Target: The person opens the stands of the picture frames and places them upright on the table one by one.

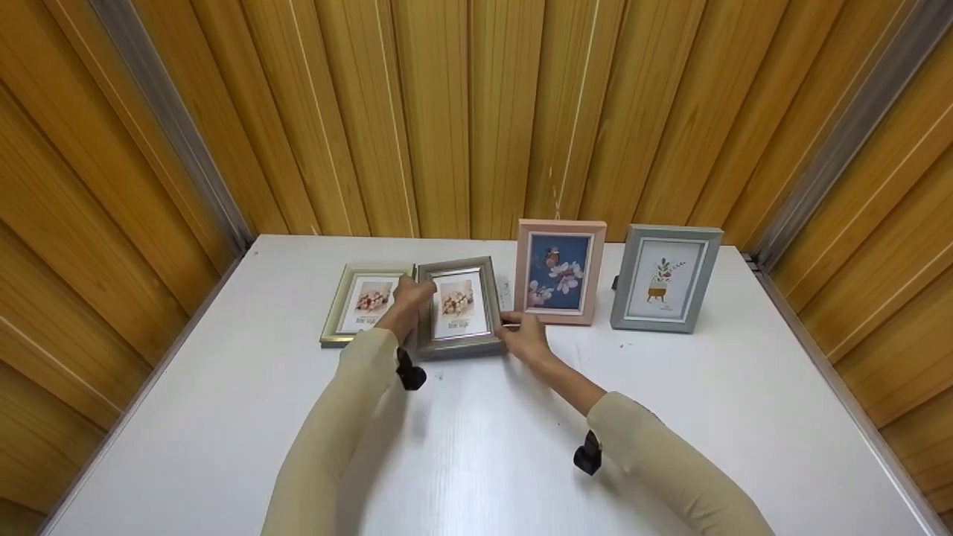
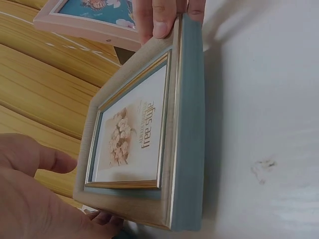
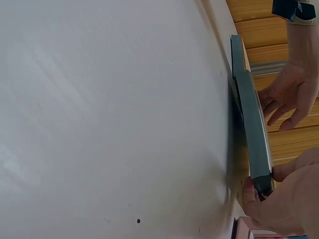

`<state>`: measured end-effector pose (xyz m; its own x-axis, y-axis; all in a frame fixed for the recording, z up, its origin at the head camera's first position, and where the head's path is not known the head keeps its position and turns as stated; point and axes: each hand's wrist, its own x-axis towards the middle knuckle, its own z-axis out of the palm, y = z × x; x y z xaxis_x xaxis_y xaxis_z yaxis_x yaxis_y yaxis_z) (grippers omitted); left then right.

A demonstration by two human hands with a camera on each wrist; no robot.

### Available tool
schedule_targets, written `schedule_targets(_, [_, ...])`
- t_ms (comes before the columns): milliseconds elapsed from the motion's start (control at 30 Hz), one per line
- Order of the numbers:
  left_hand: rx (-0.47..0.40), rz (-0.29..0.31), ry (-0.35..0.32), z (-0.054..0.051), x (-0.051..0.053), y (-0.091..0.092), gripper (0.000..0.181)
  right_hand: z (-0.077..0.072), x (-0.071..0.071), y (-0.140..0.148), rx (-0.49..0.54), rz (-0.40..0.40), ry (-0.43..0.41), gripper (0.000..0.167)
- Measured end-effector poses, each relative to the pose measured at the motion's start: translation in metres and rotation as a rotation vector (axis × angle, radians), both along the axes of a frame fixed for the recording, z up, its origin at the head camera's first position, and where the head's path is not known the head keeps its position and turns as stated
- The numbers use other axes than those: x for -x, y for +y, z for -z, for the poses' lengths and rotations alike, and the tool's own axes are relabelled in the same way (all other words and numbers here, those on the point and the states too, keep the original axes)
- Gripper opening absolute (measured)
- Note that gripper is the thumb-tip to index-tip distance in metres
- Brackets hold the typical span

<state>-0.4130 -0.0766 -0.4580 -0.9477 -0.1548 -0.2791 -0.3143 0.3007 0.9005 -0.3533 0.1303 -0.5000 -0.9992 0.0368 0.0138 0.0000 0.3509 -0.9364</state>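
A grey-brown picture frame (image 1: 460, 305) with a flower print stands tilted back on the white table. At its lower right corner my right hand (image 1: 527, 336) pinches the edge between thumb and fingers. My left hand (image 1: 406, 301) is at the frame's left edge. In the left wrist view its thumb is apart from the picture frame (image 2: 132, 129), and its fingertips are partly hidden behind the side. The right wrist view shows the left hand (image 3: 291, 89) with loosely spread fingers. A pale gold frame (image 1: 370, 299) with a similar print leans just left, partly covered by the left hand.
To the right stand a pink frame (image 1: 558, 274) with a blue flower picture and a grey-green frame (image 1: 664, 280) with a potted plant print. Wood-patterned panels (image 1: 439, 112) rise behind the white table (image 1: 476, 461) and along both sides.
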Motion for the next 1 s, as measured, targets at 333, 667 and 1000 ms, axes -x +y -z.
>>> schedule_targets(333, [-0.08, -0.126, 0.021, -0.014, -0.002, 0.005, 0.059, -0.011, -0.004, 0.015, 0.034, -0.047, -0.031, 0.037])
schedule_targets(667, [-0.136, -0.145, 0.053, -0.024, -0.012, 0.016, 0.058, -0.024, -0.01, 0.038, 0.045, -0.073, -0.064, 0.056])
schedule_targets(1000, [-0.178, -0.135, 0.115, -0.031, -0.038, 0.005, 0.063, -0.032, -0.021, 0.038, 0.104, -0.163, -0.139, 0.053])
